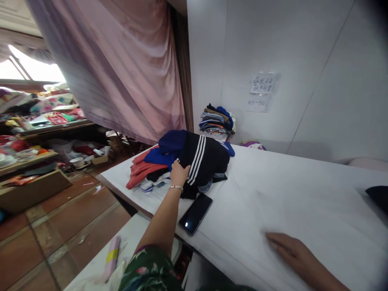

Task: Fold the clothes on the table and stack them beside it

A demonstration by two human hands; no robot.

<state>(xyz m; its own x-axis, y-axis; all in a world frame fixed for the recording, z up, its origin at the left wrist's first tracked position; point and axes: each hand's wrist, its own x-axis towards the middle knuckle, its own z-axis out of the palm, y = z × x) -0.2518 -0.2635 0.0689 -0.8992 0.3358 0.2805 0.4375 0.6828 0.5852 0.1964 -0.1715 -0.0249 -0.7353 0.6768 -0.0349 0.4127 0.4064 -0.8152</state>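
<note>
While our left hand (180,173) pinches the striped garment (210,159) at left, guess we're picking it up; our empty-looking right hand (286,246), near right, should probably help.

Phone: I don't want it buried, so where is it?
In the head view, the phone lies near the lower middle, on the white table, just right of the left forearm and beside the clothes pile.

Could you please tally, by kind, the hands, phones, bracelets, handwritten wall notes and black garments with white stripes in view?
Hands: 2, the left hand and right hand
Phone: 1
Bracelet: 1
Handwritten wall notes: 2, the upper note and lower note
Black garment with white stripes: 1
Total: 7
</note>
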